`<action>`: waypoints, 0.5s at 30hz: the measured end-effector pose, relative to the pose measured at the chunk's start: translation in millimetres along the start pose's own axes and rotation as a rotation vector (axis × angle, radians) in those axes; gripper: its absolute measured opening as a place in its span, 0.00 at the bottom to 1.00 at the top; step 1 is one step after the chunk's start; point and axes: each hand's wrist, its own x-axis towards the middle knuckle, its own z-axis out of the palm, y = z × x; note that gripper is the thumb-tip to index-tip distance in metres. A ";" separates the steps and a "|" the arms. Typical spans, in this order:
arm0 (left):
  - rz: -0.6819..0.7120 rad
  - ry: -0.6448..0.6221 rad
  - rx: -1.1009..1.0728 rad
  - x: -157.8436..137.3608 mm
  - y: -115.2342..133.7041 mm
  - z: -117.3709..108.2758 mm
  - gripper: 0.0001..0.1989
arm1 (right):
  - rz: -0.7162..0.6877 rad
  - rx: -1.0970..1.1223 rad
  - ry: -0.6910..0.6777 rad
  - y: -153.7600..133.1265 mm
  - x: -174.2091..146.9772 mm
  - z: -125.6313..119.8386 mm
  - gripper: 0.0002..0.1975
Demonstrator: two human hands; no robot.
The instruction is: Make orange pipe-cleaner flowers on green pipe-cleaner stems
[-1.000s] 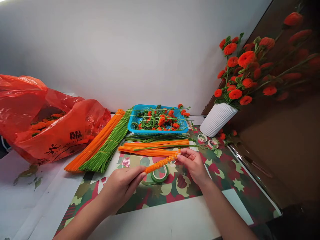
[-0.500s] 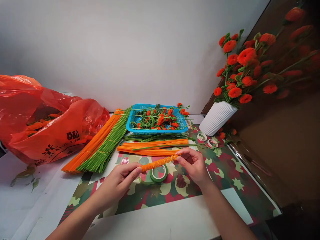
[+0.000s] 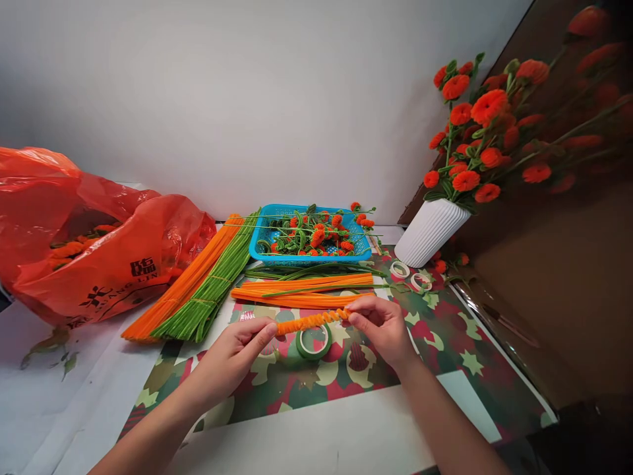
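Observation:
An orange pipe cleaner (image 3: 311, 322), coiled into a spiral along its length, stretches between both hands just above the patterned mat (image 3: 346, 376). My left hand (image 3: 247, 343) pinches its left end between thumb and fingers. At the other end, my right hand (image 3: 380, 326) closes its thumb and fingertips on the coil; the very tip is hidden by the fingers. Directly beneath the coil lies a roll of green tape (image 3: 314, 343). Behind the hands rest loose orange pipe cleaners (image 3: 301, 291) with a few green ones (image 3: 316, 270).
A blue basket (image 3: 254, 247) of orange flowers and green stems stands at the back. Bundled orange (image 3: 190, 280) and green pipe cleaners (image 3: 212, 284) lie left, beside a red plastic bag (image 3: 113, 264). At right are a white vase (image 3: 431, 232) of flowers and two tape rolls (image 3: 420, 283).
My left hand has shifted very slightly left with its end of the orange pipe cleaner. The right hand stays nearly in place, and both keep their grip.

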 end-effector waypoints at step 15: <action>0.157 0.008 0.318 -0.2 -2.2 -7.4 0.18 | 0.598 0.056 -0.161 -7.4 4.7 -20.2 0.14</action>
